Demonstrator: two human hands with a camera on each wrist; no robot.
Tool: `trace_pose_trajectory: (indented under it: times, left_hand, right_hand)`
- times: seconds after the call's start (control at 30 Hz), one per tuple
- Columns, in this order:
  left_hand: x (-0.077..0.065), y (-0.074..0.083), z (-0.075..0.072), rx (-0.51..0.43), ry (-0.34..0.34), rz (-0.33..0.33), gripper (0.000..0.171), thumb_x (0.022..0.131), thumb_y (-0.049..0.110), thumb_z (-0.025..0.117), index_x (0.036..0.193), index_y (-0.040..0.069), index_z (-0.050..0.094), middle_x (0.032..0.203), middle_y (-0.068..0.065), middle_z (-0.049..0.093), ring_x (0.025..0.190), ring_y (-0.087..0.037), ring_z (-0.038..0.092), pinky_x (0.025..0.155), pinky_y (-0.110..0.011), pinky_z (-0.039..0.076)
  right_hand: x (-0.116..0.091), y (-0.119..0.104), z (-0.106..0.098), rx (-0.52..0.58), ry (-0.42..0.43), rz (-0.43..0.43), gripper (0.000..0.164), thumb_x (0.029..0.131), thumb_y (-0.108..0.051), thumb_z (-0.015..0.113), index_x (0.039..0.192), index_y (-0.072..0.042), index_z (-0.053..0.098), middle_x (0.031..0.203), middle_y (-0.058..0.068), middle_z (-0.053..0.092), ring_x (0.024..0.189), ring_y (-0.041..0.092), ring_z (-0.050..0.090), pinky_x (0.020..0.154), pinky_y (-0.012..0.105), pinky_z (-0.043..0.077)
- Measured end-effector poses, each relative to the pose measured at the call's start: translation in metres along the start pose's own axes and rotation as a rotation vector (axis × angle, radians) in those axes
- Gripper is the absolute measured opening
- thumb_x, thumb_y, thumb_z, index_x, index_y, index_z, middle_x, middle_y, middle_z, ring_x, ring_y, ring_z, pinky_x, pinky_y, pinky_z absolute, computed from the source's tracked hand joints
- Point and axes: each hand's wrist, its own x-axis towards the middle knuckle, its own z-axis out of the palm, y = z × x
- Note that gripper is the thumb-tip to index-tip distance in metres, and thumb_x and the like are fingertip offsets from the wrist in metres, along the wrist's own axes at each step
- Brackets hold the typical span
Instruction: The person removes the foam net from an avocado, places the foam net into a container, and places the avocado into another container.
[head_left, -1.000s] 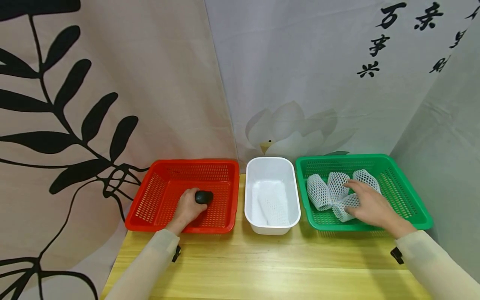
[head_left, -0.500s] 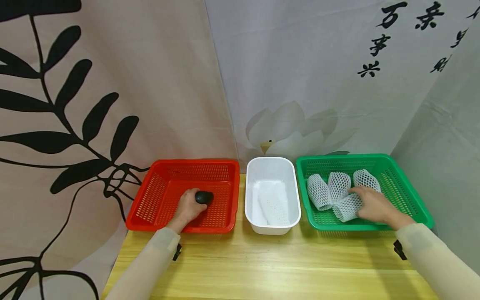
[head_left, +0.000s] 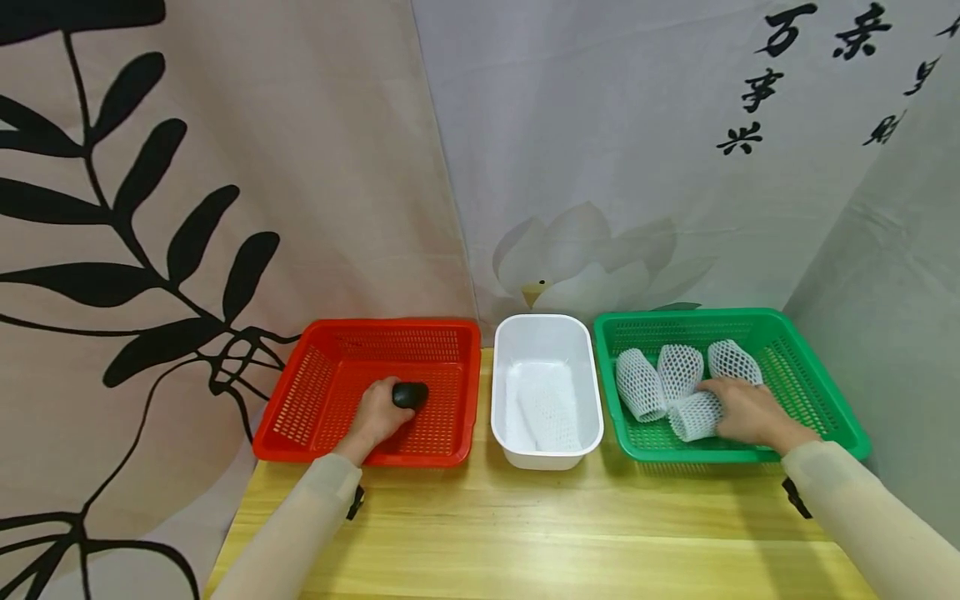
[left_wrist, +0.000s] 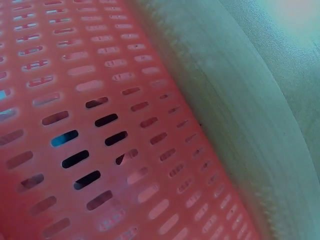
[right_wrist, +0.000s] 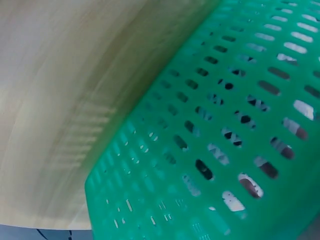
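Note:
In the head view my left hand (head_left: 381,414) is inside the red basket (head_left: 277,425), its fingers curled round a smooth black oval object (head_left: 410,395). Through the slots in the left wrist view, dark patches show behind the red basket wall (left_wrist: 125,200). My right hand (head_left: 750,412) reaches into the green basket (head_left: 825,417) and grips the right end of the front white foam net sleeve (head_left: 693,416). Several similar sleeves lie around it, including a left sleeve (head_left: 640,385) and a back right sleeve (head_left: 733,362). The right wrist view shows mostly the green basket wall (right_wrist: 200,135), which hides the fingers.
A white plastic tub (head_left: 543,329) stands between the two baskets, with a pale mesh sleeve (head_left: 551,417) lying in it. All three containers sit along the back of the wooden table (head_left: 540,533), near a printed cloth backdrop (head_left: 360,167).
My right hand has lowered onto the front net sleeve, and its fingers have closed in on that sleeve's right end. The left hand stays put with the black oval object.

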Motion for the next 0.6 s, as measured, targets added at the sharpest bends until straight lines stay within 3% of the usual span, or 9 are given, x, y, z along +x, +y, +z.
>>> trace_pose_trajectory:
  times: [0.6]
  left_hand:
    - [-0.0002,-0.0038,-0.0029,0.006,-0.033,-0.008,0.062,0.085,0.008,0.085,0.136,-0.010,0.055,0.126,-0.031,0.062,0.116,-0.046,0.061,0.099,-0.058,0.051]
  right_hand:
    - [0.0020,0.0096,0.0020,-0.111,-0.015,-0.038,0.068,0.065,-0.009,0.085,0.130,0.001,0.067,0.125,0.030,0.067,0.114,0.054,0.060,0.081,0.073,0.045]
